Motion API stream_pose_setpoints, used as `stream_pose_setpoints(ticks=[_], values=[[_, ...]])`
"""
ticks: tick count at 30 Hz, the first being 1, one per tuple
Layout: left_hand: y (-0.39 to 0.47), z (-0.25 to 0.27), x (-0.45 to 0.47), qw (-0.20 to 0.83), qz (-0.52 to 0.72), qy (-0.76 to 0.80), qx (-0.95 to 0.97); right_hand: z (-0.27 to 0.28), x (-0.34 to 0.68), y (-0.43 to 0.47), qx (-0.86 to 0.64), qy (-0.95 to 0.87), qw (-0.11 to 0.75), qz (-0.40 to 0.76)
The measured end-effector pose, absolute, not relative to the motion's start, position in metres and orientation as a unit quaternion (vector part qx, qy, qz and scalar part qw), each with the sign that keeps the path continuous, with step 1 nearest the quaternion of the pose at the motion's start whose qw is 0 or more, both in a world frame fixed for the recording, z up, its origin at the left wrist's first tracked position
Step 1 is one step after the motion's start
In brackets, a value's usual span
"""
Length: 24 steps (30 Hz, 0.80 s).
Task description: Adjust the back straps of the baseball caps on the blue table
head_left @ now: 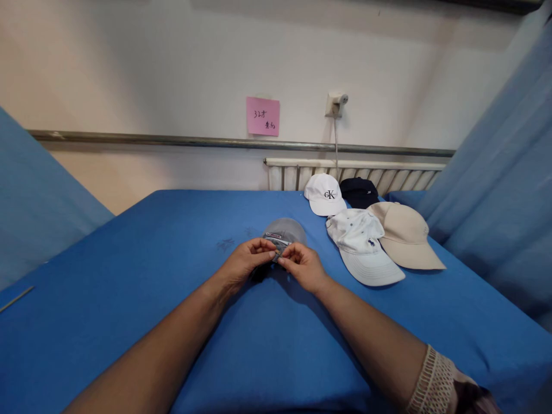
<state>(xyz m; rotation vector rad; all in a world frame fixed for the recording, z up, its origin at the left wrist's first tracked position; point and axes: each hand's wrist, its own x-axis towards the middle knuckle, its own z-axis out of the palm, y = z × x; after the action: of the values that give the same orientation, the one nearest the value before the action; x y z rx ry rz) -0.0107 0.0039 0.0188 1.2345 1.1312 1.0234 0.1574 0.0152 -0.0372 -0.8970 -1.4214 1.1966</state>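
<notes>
A grey cap (290, 229) with a small label sits on the blue-covered table, its near side toward me. My left hand (248, 260) pinches the near edge of the cap from the left, around its strap. From the right, my right hand (305, 265) pinches the same part with thumb and forefinger. The two thumbs almost meet there, and the fingers hide most of the strap and its fastening. What lies between the fingertips is too small to make out clearly.
To the right lie a white cap (321, 204) with black letters, a dark navy cap (357, 187), a whitish cap (366, 267) with a small blue emblem and a beige cap (401, 236). A thin rod (17, 299) lies at the left. Blue curtains (500, 172) hang on both sides.
</notes>
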Motion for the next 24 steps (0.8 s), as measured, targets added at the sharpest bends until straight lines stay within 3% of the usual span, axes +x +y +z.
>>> stream_pose_setpoints(ticks=[12,15,20,24], values=[[0.008,0.012,-0.016,0.554,0.386,0.428,0.6,-0.041,0.161,0.017,-0.35,-0.593,0.512,0.513],[0.008,0.011,-0.014,0.497,0.367,0.411,0.671,-0.042,0.16,0.017,-0.343,-0.598,0.513,0.512],[0.001,0.014,-0.009,0.281,0.338,0.461,0.771,-0.043,0.158,0.017,-0.34,-0.588,0.516,0.522],[-0.002,0.018,-0.007,0.235,0.329,0.46,0.79,-0.041,0.16,0.019,-0.35,-0.587,0.513,0.519]])
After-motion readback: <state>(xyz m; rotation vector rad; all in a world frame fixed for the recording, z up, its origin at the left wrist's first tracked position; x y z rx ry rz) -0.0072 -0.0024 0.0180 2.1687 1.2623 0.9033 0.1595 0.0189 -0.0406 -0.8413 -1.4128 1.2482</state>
